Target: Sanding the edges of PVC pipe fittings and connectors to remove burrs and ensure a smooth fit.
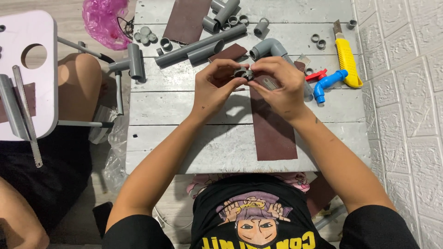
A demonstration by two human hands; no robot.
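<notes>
Black T-shirt (258, 216) fills the bottom edge, and just past it a small grey pipe ring (243, 73) is being pinched between the left hand (213, 87) and the right hand (281, 85) — both closed narrowly on it, held just above the brown sandpaper strip (272, 124) on the white plank table (161, 106). Looks like the ring is being fitted or cleaned up right now. Next move would probably call for a steady twist — grey elbow pipe (270, 47) is right behind.

Whitewashed wooden plank table (184, 110): brown sandpaper strip (273, 133) right under the grip, grey plastic pipes (198, 46) beyond, yellow utility knife (346, 62) off right.
</notes>
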